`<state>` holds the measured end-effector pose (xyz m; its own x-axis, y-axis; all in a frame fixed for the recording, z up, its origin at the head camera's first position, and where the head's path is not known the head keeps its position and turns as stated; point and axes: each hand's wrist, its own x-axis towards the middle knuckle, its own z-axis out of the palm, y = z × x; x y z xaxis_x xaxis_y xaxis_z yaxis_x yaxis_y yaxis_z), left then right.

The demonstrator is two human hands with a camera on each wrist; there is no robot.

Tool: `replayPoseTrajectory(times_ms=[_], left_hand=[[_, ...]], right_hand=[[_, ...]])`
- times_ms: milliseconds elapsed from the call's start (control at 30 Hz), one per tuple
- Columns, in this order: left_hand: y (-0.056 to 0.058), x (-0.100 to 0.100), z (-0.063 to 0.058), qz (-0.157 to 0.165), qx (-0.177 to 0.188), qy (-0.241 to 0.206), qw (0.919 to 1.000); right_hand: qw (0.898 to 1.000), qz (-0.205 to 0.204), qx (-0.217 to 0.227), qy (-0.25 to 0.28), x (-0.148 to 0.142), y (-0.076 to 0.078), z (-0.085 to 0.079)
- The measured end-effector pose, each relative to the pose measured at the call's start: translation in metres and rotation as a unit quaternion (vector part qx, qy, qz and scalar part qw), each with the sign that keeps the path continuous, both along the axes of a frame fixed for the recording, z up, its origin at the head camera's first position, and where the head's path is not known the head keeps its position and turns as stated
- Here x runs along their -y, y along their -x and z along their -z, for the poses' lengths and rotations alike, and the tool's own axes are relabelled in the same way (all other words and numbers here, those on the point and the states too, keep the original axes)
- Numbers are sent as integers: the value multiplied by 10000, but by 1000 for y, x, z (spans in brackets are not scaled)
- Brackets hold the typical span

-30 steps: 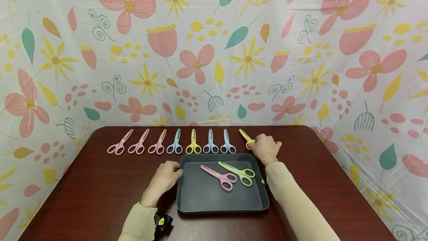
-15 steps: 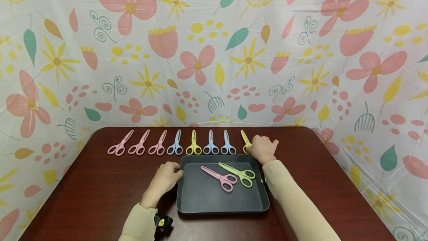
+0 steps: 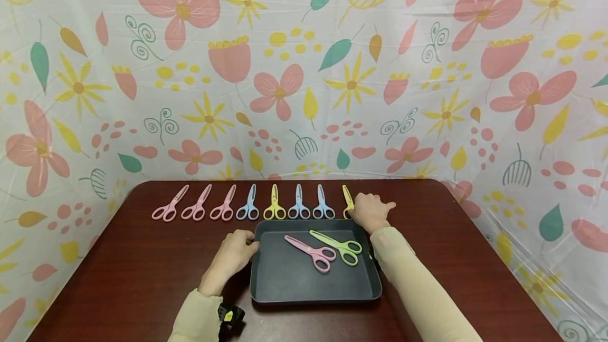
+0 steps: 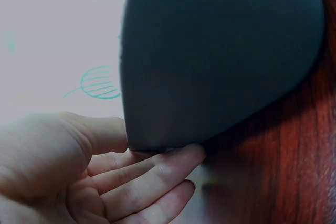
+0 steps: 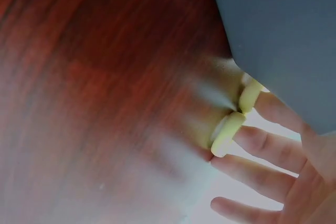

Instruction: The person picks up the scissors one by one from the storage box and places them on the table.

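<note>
My left hand holds the left edge of a dark grey tray; in the left wrist view its thumb is at the rim and its fingers lie against the wall. Beyond the tray's far right corner, my right hand touches the handles of yellow scissors, whose blades point away. The right wrist view shows extended fingers beside the yellow handle loops; the tray hides the thumb. Inside the tray lie pink scissors and green scissors, shut and slanted.
A row of scissors lines the table's far side: several pairs, among them pink scissors, blue scissors and yellow scissors. Behind the dark red table hangs a flowered curtain.
The right hand has shifted slightly left, turning the yellow scissors from a slant to a more upright line. The left hand and the tray have stayed in place.
</note>
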<state>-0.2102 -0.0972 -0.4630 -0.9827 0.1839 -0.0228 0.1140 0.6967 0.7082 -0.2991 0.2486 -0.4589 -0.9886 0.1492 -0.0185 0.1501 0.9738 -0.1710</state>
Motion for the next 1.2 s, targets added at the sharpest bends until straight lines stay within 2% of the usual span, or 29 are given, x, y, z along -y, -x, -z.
replayPoseTrajectory(times_ms=[367, 867, 1200], left_hand=[[0, -1, -2, -23, 24, -38, 10000], [-1, -1, -3, -23, 30, 5, 10000], [-2, -1, -3, -31, -5, -9, 10000]], right_hand=[[9997, 60, 134, 186, 1, 0, 2], [9996, 24, 79, 254, 0, 0, 2], [9994, -137, -258, 195, -2, -3, -1]])
